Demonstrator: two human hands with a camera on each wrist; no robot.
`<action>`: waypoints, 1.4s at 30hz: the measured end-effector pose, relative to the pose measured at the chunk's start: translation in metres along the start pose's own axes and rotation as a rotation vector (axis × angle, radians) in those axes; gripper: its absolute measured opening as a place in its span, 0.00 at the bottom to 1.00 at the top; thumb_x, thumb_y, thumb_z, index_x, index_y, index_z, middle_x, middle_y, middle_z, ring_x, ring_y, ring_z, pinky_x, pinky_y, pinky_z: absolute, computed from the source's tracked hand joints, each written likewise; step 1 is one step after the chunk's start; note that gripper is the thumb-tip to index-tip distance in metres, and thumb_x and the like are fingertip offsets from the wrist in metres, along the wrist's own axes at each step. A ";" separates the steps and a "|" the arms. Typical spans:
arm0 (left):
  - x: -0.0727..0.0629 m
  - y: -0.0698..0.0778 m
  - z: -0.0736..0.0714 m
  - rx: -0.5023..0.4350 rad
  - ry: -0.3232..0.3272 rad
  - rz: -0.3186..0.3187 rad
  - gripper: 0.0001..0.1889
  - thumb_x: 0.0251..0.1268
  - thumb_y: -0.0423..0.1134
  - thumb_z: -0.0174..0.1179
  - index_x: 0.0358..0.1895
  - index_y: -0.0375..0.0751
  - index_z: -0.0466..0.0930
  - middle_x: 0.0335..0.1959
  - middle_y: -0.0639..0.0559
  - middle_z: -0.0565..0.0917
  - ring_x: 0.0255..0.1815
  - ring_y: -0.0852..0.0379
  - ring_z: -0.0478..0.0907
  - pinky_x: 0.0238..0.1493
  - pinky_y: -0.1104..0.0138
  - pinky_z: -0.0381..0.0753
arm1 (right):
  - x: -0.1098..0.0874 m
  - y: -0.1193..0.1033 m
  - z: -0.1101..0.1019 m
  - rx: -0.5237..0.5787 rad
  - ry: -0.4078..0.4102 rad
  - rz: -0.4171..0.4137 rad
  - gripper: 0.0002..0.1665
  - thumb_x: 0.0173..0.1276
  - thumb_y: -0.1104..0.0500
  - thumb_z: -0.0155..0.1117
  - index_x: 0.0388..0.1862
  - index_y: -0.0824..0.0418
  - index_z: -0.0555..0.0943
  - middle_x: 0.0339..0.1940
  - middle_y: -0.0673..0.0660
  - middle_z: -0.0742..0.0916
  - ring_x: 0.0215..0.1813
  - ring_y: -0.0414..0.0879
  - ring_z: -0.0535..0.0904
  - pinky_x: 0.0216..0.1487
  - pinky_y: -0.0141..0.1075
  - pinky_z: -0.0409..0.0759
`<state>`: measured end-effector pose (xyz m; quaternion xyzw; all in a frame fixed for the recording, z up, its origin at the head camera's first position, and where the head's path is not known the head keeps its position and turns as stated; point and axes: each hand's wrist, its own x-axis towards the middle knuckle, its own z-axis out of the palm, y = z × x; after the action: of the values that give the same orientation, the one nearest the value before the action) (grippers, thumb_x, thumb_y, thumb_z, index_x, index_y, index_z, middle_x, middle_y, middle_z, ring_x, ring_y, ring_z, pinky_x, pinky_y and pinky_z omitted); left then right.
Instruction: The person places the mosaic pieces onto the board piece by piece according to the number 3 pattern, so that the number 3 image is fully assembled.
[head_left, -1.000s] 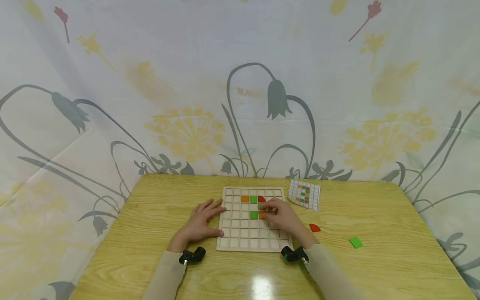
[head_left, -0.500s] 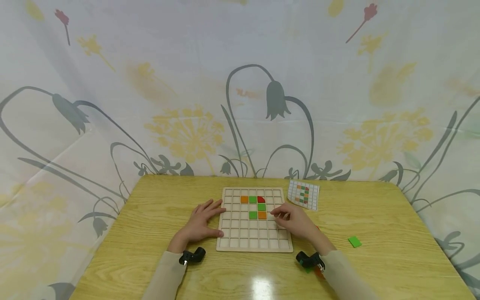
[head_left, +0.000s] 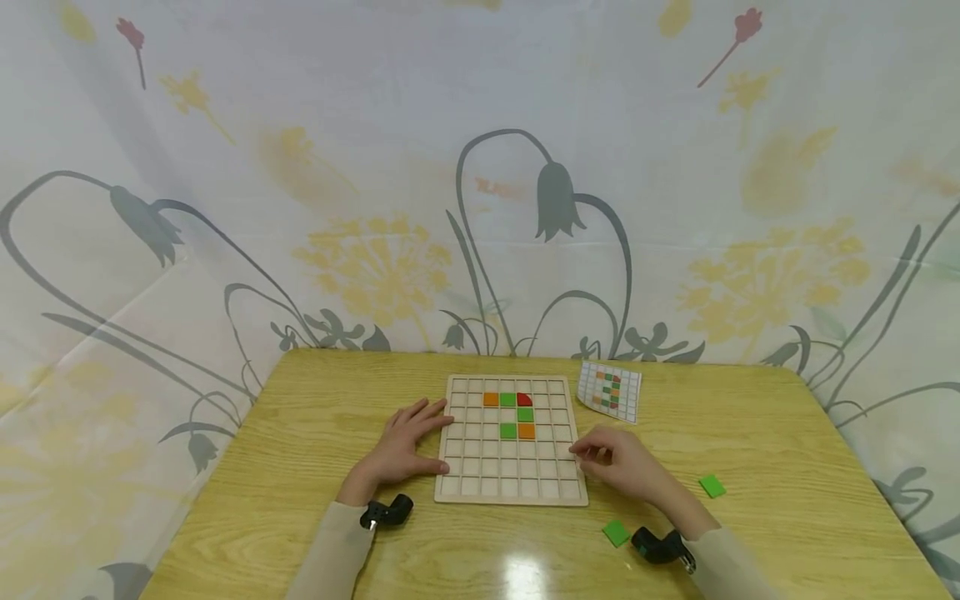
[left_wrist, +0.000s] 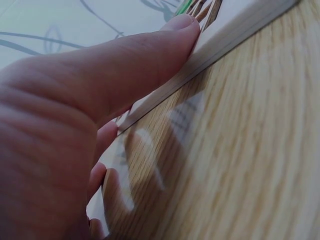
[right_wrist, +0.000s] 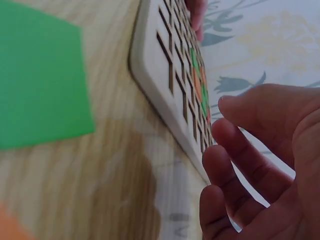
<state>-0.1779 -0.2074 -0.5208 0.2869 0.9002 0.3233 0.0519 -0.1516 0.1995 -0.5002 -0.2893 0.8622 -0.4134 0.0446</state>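
A wooden grid board [head_left: 480,487] lies on the table. Set in its squares are orange [head_left: 491,399], green [head_left: 507,400] and red [head_left: 524,400] tiles in one row, with a green tile [head_left: 525,414] below the red one and a green [head_left: 508,431] and an orange tile [head_left: 527,431] beneath. My left hand [head_left: 402,443] rests with spread fingers at the board's left edge; in the left wrist view its thumb [left_wrist: 165,47] touches the rim. My right hand [head_left: 626,465] hovers at the right edge, fingers loosely bent, nothing between thumb and fingertips.
Loose green tiles lie on the right, one near the right wrist [head_left: 617,533], another farther out [head_left: 712,486]. An orange piece [right_wrist: 10,227] shows at the corner of the right wrist view. A printed pattern card [head_left: 611,392] stands behind the board's right side.
My right hand has left the tiles on the board and moved right and toward me, uncovering the green tile below the red one. It now hides the loose red piece. The left hand stays put.
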 end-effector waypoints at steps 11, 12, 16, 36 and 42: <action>0.002 0.002 0.001 0.004 0.004 0.010 0.39 0.56 0.53 0.72 0.71 0.44 0.72 0.78 0.45 0.59 0.79 0.37 0.45 0.71 0.36 0.40 | -0.039 0.006 -0.008 0.154 -0.182 -0.052 0.10 0.65 0.62 0.71 0.46 0.56 0.86 0.43 0.50 0.86 0.44 0.43 0.81 0.45 0.35 0.81; 0.002 0.002 0.001 0.005 0.005 0.011 0.39 0.56 0.53 0.72 0.71 0.44 0.72 0.78 0.45 0.59 0.79 0.37 0.45 0.71 0.36 0.40 | -0.042 0.006 -0.009 0.162 -0.191 -0.068 0.10 0.65 0.62 0.72 0.46 0.56 0.86 0.43 0.50 0.86 0.44 0.43 0.81 0.45 0.35 0.81; 0.001 0.001 0.000 0.005 0.021 0.027 0.38 0.56 0.53 0.72 0.70 0.43 0.73 0.78 0.44 0.60 0.78 0.36 0.46 0.70 0.34 0.41 | -0.048 0.007 -0.011 0.160 -0.232 -0.125 0.12 0.63 0.60 0.73 0.46 0.54 0.87 0.45 0.49 0.86 0.47 0.43 0.80 0.48 0.36 0.79; 0.001 -0.001 0.001 0.014 0.011 0.006 0.39 0.56 0.55 0.72 0.71 0.46 0.72 0.79 0.48 0.58 0.80 0.39 0.44 0.71 0.36 0.39 | -0.051 0.007 -0.005 0.125 -0.231 -0.125 0.06 0.62 0.57 0.75 0.38 0.49 0.88 0.41 0.45 0.83 0.45 0.38 0.78 0.48 0.34 0.77; 0.001 -0.001 0.001 0.016 0.008 0.007 0.39 0.56 0.55 0.72 0.71 0.46 0.72 0.79 0.47 0.58 0.80 0.39 0.44 0.70 0.35 0.38 | -0.052 0.007 -0.006 0.130 -0.240 -0.092 0.08 0.60 0.58 0.75 0.39 0.50 0.89 0.43 0.46 0.83 0.46 0.38 0.76 0.48 0.35 0.76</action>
<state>-0.1784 -0.2069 -0.5219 0.2893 0.9020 0.3175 0.0447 -0.1134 0.2352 -0.5094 -0.3726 0.8078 -0.4325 0.1470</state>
